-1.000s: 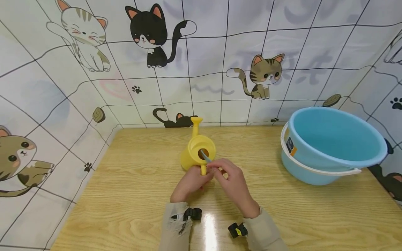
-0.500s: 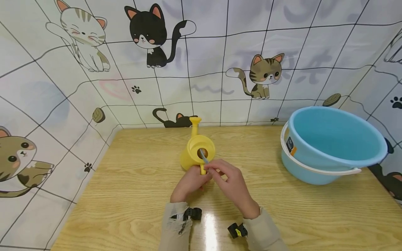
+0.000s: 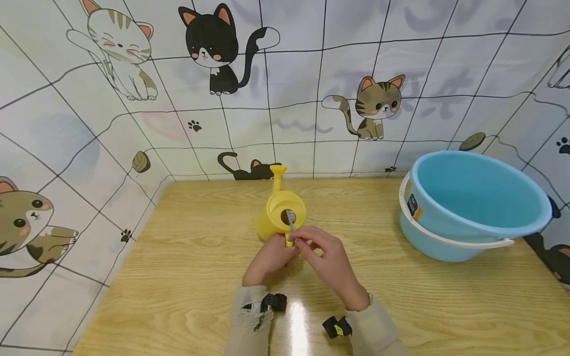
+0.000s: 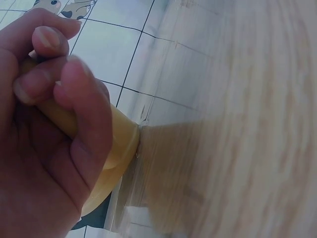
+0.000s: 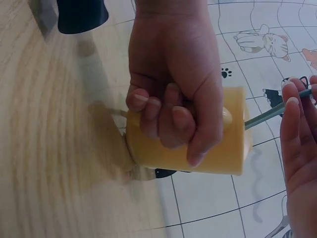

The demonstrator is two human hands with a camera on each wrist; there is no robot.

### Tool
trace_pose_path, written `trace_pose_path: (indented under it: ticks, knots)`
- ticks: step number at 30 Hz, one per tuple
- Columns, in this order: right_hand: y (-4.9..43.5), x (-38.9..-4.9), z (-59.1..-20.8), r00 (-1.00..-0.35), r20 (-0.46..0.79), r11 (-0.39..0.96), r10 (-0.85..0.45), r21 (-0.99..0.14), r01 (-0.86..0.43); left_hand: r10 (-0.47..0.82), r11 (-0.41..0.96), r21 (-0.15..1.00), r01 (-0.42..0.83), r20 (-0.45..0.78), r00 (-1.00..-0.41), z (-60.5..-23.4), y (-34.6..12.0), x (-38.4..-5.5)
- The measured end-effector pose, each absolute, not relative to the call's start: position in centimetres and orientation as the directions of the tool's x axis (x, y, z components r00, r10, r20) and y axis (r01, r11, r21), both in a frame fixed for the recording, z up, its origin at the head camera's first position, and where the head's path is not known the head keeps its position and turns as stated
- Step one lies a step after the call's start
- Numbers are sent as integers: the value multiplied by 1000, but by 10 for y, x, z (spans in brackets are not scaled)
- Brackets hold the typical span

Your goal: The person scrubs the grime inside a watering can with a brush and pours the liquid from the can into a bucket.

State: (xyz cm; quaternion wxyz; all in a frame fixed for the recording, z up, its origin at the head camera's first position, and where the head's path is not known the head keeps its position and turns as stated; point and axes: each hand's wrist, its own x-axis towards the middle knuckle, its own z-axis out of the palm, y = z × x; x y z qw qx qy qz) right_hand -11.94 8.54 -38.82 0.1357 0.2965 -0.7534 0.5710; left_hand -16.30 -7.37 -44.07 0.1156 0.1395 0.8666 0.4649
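A yellow watering can [image 3: 266,225] stands on the table, its spout pointing to the back wall and its round opening facing up. My left hand [image 3: 270,256] grips the can's handle; its curled fingers show in the left wrist view around the yellow handle [image 4: 58,118]. Between the thumb and fingers of my right hand [image 3: 328,253] is a thin blue-grey toothbrush [image 3: 291,223]. The brush end sits at the can's opening, with pale bristles visible. From the side, in the right wrist view, the toothbrush [image 5: 265,117] slants into the top of the can [image 5: 218,156].
A large light-blue bucket [image 3: 445,217] with a white handle stands on the right of the wooden table [image 3: 187,277]. Walls covered in cat-print sheeting [image 3: 294,89] close off the back and both sides. Black wrist cameras sit on both sleeves.
The toothbrush has shifted and turned slightly within the opening, so its bristles now show. My right hand has moved a little left; the left hand and watering can stay almost still.
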Motion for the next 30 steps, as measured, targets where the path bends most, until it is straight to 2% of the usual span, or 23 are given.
trace_pose_path:
  ticks: [7, 13, 24, 30]
  knots:
    - [88, -125, -398, -885, 402, 211, -234, -868, -450, 337, 498, 863, 86, -101, -936, -440, -73, -162]
    - [91, -129, -404, -930, 295, 91, -217, -943, -320, 330, 473, 878, 72, -101, -939, -439, -73, -162]
    - [99, -130, -395, -935, 278, -274, -220, -938, -215, 329, 469, 881, 61, -111, -938, -439, -71, -162]
    - [100, -127, -388, -884, 380, -472, -271, -853, -222, 336, 478, 876, 66, -112, -935, -439, -72, -163]
